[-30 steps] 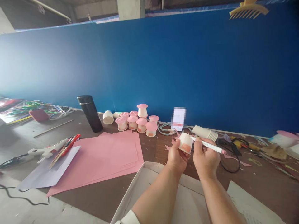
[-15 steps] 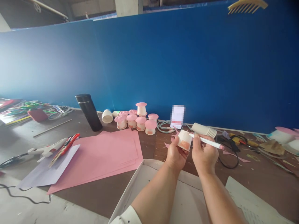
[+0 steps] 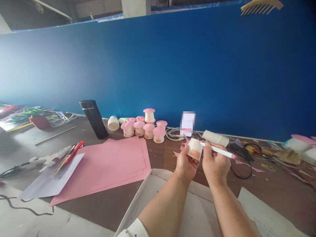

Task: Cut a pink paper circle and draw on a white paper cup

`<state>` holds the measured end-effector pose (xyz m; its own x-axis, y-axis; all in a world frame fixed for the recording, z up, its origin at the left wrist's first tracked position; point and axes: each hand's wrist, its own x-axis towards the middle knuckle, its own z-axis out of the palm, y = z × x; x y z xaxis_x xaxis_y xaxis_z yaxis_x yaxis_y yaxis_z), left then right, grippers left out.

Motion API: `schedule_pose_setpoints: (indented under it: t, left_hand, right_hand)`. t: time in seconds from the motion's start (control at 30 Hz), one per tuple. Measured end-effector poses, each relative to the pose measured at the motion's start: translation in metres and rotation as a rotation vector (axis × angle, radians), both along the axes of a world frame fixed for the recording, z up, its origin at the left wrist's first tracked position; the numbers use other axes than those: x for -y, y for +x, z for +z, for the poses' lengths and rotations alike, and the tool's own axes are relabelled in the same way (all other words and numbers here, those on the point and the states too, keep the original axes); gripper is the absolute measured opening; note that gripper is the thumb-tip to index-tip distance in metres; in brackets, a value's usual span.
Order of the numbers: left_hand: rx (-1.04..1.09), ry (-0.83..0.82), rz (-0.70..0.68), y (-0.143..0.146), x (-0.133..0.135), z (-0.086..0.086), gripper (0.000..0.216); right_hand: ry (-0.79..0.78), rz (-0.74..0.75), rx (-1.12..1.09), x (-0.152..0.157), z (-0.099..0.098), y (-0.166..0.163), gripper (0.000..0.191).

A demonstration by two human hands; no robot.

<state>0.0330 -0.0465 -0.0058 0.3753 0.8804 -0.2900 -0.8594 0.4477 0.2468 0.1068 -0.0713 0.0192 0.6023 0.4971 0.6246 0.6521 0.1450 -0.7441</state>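
My left hand (image 3: 185,165) holds a small white paper cup (image 3: 195,149) with an orange patch on its side, tilted toward me above the brown table (image 3: 118,204). My right hand (image 3: 215,166) grips a white pen with a pink end (image 3: 218,150); its tip touches the cup's upper edge. Just behind the hands lies a stack of white paper cups (image 3: 215,138) on its side. A cluster of cups topped with pink caps (image 3: 145,126) stands by the blue wall.
Pink paper sheets (image 3: 108,166) lie left of an open white box (image 3: 158,204) under my forearms. A black flask (image 3: 93,118), a glue gun (image 3: 49,159), red scissors (image 3: 71,153), a black cable (image 3: 240,164) and scattered tools share the table.
Over the second the view shifted slightly, so the hands, cup and pen sit a little higher and further left in the picture. Since half a second ago nothing has visibly moved.
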Motion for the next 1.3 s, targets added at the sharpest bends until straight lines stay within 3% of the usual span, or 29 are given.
schedule_pose_setpoints:
  t: [1.3]
  left_hand:
    - [0.018, -0.024, 0.004, -0.0015, -0.0004, 0.0022, 0.02]
  right_hand:
    - [-0.041, 0.012, 0.026, 0.0027, 0.0033, -0.0011, 0.025]
